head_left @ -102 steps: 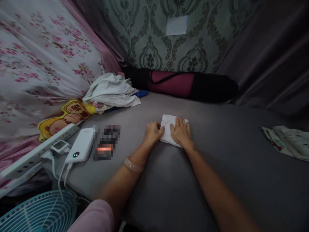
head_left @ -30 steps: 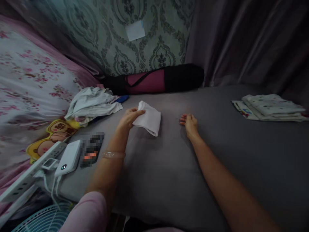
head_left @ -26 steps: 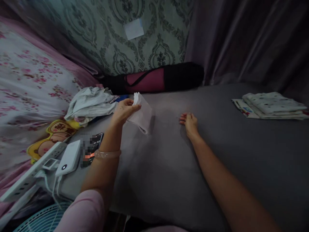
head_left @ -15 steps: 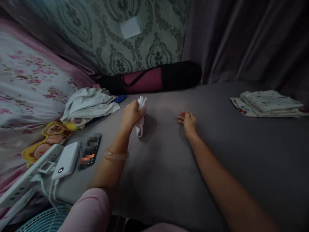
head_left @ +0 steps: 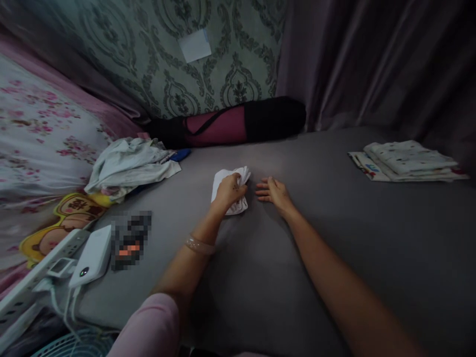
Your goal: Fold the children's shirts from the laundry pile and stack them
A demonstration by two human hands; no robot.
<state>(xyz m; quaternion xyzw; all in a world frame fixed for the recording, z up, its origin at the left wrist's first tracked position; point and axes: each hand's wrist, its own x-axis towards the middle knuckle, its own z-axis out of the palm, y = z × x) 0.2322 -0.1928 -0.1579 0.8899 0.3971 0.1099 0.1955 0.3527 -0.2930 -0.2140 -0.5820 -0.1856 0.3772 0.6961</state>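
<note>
A folded white cloth (head_left: 222,177) rests on the grey bed surface (head_left: 230,277), its layered edges turned toward the right. My left hand (head_left: 231,192) grips it from above, thumb and fingers closed at its right side; part of the cloth is hidden beneath the palm. Just to the right, my right hand (head_left: 274,193) hovers or rests low over the bed, fingers stretched out and slightly apart, holding nothing. A small gap separates its fingertips from the cloth.
Folded patterned cloths (head_left: 409,161) lie stacked at right. At left are a rumpled pile of clothes (head_left: 130,163), a white power bank (head_left: 91,255), a pixelated phone (head_left: 130,243) and a power strip (head_left: 40,267). A black-and-maroon long bag (head_left: 219,124) lies along the wall.
My left hand has moved right and slightly nearer with the white cloth, which went from upright and narrow to lying flatter. My right hand has shifted left toward it.
</note>
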